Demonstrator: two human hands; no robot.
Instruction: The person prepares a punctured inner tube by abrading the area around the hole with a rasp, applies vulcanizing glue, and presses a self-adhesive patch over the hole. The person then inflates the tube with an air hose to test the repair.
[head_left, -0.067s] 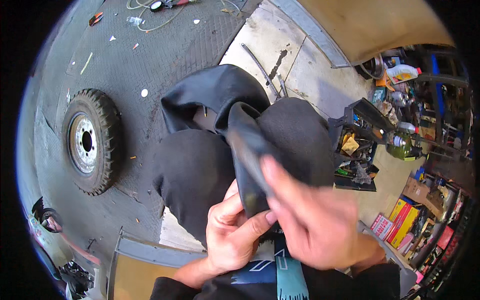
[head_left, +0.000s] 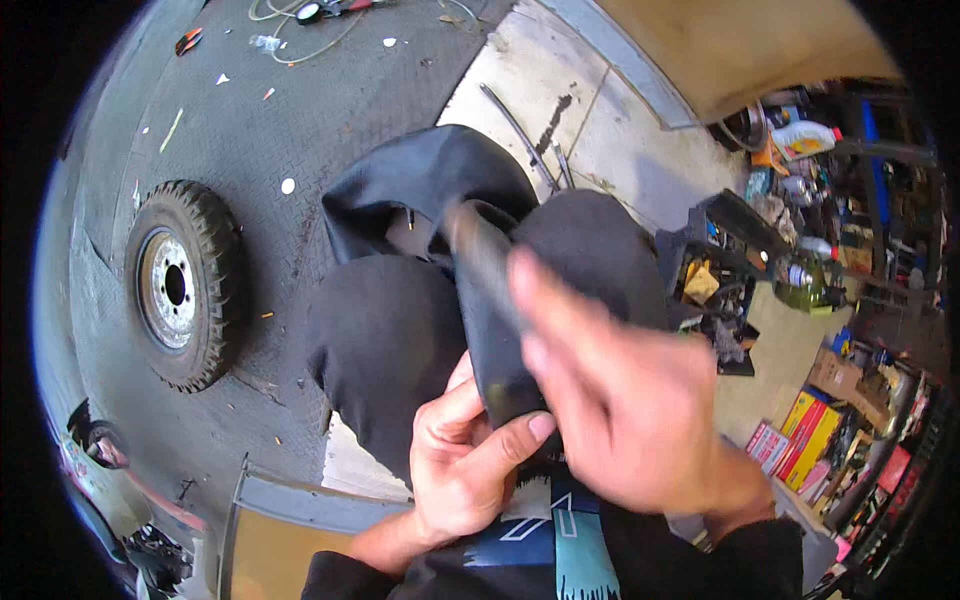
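A black rubber inner tube [head_left: 430, 170] lies folded across my lap between my knees, its valve stem showing in the fold. My left hand [head_left: 465, 465] pinches the near end of the tube, with the thumb on top and the fingers curled beneath. In my right hand [head_left: 635, 410], closed and smeared by motion, is a flat, grey, file-like tool [head_left: 485, 260]. It points away from me along the tube's upper face. Blur hides its exact kind, and I cannot tell whether it touches the rubber.
On the left, a wheel with a knobbly tyre [head_left: 215, 290] stands on the dark mat. A black toolbox [head_left: 725, 225] full of small items sits to the right, before cluttered shelves. Thin rods [head_left: 520, 130] lie beyond my knees. A gauge with a hose [head_left: 308, 13] is at the far edge.
My right hand and the grey tool have moved away from me along the tube and slightly left. My left hand keeps its pinch in nearly the same place.
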